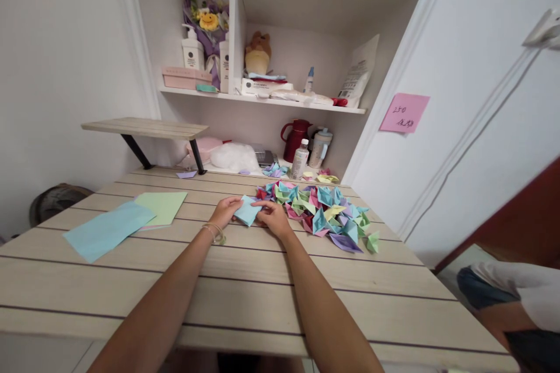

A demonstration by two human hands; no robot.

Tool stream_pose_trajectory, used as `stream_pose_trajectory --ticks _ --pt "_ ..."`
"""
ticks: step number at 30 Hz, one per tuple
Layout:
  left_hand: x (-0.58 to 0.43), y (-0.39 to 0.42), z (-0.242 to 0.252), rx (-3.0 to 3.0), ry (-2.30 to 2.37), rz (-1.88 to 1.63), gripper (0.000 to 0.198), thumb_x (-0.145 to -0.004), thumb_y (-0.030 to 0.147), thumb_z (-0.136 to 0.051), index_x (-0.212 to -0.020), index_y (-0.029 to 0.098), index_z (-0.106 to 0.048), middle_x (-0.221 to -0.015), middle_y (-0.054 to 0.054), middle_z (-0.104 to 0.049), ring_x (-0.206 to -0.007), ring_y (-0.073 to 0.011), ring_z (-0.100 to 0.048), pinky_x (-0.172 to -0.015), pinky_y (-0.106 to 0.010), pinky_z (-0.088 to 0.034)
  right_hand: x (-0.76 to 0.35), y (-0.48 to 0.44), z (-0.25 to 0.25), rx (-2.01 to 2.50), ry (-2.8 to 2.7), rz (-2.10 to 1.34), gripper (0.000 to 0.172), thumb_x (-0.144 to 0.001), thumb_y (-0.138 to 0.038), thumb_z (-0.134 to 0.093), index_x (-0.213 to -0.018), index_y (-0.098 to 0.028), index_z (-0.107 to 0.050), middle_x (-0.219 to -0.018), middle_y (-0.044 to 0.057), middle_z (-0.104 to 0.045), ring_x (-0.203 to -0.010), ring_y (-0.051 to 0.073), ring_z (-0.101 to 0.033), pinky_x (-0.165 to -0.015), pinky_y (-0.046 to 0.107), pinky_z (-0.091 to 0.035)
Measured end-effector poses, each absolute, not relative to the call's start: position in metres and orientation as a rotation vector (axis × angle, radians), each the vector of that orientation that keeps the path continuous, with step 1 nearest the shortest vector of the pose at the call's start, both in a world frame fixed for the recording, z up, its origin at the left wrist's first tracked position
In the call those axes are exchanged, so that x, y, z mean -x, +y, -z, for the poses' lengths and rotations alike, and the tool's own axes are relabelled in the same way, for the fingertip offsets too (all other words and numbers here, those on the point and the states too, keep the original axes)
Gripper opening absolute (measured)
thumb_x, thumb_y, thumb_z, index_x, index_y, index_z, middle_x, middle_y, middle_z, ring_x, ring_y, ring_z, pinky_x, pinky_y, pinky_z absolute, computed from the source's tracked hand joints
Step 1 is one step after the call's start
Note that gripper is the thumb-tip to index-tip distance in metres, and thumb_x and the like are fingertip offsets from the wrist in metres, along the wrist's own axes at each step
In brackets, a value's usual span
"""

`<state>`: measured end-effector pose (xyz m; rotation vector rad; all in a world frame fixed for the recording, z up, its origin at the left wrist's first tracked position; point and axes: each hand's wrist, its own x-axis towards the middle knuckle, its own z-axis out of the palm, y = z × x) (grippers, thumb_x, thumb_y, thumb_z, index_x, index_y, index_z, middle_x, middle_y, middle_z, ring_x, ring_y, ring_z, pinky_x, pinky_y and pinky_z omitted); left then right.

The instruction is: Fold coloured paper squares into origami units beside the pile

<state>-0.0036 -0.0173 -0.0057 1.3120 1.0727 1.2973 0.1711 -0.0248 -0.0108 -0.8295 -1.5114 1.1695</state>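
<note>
both hands, left hand (226, 210) and right hand (273, 217), pinch a folded light-blue paper (247, 210) on the wooden table (245, 285), beside a pile of origami pieces (321, 214).

Both hands (249, 213) press blue paper (247, 210) on table (245, 285).

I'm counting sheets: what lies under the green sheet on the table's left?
A pink edge peeks out below the green sheet on its near side, so a sheet lies beneath. Its extent, and any more sheets, are covered.
</note>
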Motion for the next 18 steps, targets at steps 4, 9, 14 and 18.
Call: stream_pose_trajectory --ticks 4,9,14,18 --pt "0.003 -0.019 0.006 -1.283 1.035 -1.354 0.039 -0.061 0.032 -0.067 -0.094 0.017 -0.056 -0.062 0.002 -0.061 -0.041 -0.0069 -0.047 -0.036 -0.016 -0.031 -0.172 -0.027 0.008 0.812 -1.569 -1.201 0.031 -0.057 -0.021 -0.066 -0.088 -0.015 -0.069 -0.044 -0.005 -0.052 -0.040 0.007 -0.044 -0.041 0.019 -0.039" --pt "0.003 -0.021 0.002 -1.285 1.005 -1.301 0.028 -0.061 0.032 -0.068 -0.081 0.014 -0.061 -0.062 0.001 -0.059 -0.046 -0.0070 -0.050 -0.041 -0.016 -0.037 -0.171 -0.027 0.007 0.854 -1.465 -1.222 0.034 -0.056 -0.032 -0.072 -0.085 -0.015 -0.069 -0.054 0.000 -0.060 -0.044 0.010 -0.050 -0.040 0.020 -0.041" --pt "0.001 -0.029 -0.005 -1.279 0.972 -1.238 0.036 -0.060 0.034 -0.071 -0.089 0.014 -0.065 -0.079 -0.004 -0.065 -0.061 -0.0098 -0.057 -0.053 -0.019 -0.043 -0.169 -0.025 0.008 0.893 -1.316 -1.210 0.038 -0.054 -0.043 -0.073 -0.080 -0.016 -0.068 -0.057 0.001 -0.062 -0.048 0.013 -0.056 -0.042 0.024 -0.046" --pt "-0.002 -0.030 -0.005 -1.316 1.000 -1.265 0.041 -0.055 0.032 -0.075 -0.089 0.013 -0.065 -0.083 -0.006 -0.067 -0.064 -0.0117 -0.058 -0.051 -0.018 -0.042 -0.170 -0.020 0.010 0.885 -1.229 -1.229 0.040 -0.057 -0.048 -0.070 -0.077 -0.014 -0.066 -0.056 0.001 -0.061 -0.050 0.014 -0.057 -0.044 0.026 -0.050"
